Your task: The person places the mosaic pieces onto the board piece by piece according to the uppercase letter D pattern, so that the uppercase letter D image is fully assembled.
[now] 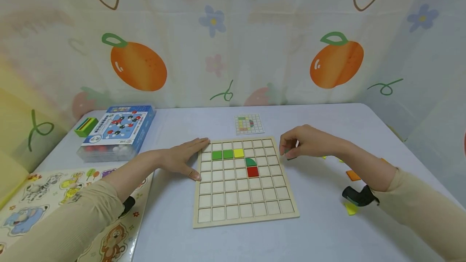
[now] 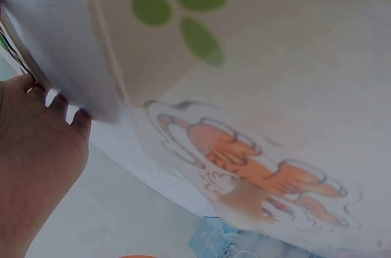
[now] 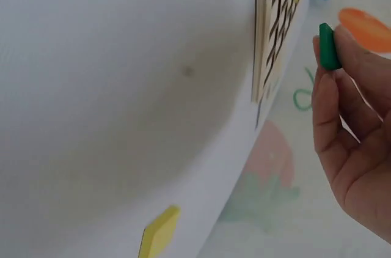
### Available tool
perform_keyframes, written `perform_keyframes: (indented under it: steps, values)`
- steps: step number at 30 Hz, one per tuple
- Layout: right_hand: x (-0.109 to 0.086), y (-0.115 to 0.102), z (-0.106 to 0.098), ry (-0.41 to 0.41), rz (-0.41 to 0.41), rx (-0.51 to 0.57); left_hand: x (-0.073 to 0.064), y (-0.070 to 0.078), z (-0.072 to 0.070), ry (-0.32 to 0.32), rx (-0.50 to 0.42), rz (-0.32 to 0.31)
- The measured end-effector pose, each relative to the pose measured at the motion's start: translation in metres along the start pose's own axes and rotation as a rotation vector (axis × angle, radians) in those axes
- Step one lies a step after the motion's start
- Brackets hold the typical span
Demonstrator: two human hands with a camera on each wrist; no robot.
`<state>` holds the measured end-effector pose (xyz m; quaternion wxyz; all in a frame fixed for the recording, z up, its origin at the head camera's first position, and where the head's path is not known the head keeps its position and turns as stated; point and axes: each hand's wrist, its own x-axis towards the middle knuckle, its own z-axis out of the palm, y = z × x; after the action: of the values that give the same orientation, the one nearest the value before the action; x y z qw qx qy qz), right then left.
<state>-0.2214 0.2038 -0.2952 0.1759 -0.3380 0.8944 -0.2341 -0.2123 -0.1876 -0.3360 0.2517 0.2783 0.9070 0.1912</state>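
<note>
A wooden grid board (image 1: 231,209) lies flat on the table. Set in its cells are two green square tiles (image 1: 217,155), a yellow square tile (image 1: 238,153), a dark green quarter-round tile (image 1: 250,162) and a red square tile (image 1: 253,172). My left hand (image 1: 181,157) rests at the board's left edge, fingers extended and touching it. Just off the board's right edge, my right hand (image 1: 306,141) pinches a dark green tile (image 3: 328,47) between thumb and fingers, raised above the table. The fingers partly hide its shape.
Behind the board lies a small pattern card (image 1: 249,124). An orange tile (image 1: 353,175) and a yellow tile (image 1: 351,208) lie at the right, with several others partly hidden by the right arm. At the left are a boxed model set (image 1: 118,132), a green block (image 1: 86,127) and an animal puzzle sheet (image 1: 116,237).
</note>
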Motion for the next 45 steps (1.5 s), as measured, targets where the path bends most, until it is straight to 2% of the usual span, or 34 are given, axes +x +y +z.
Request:
perform_keyframes:
  steps: [6, 15, 22, 31, 34, 45]
  values:
    - [0.013, -0.021, 0.014, 0.051, 0.067, 0.130, 0.000, 0.002, -0.001, 0.002, 0.008, -0.004]
    - [0.027, -0.042, 0.036, -0.051, 0.100, 0.257, 0.000, 0.000, 0.000, 0.006, 0.008, -0.002]
    - [0.029, -0.047, 0.051, -0.070, 0.095, 0.243, 0.000, 0.000, 0.000, 0.003, 0.007, 0.000]
    - [0.030, -0.051, 0.062, -0.037, 0.106, 0.262, 0.000, 0.001, -0.001, -0.001, -0.003, -0.002]
    - [0.030, -0.051, 0.064, -0.040, 0.100, 0.275, 0.000, 0.001, -0.001, 0.000, -0.006, -0.001]
    - [0.029, -0.053, 0.063, -0.027, 0.072, 0.204, -0.001, 0.002, 0.000, 0.001, 0.003, -0.013]
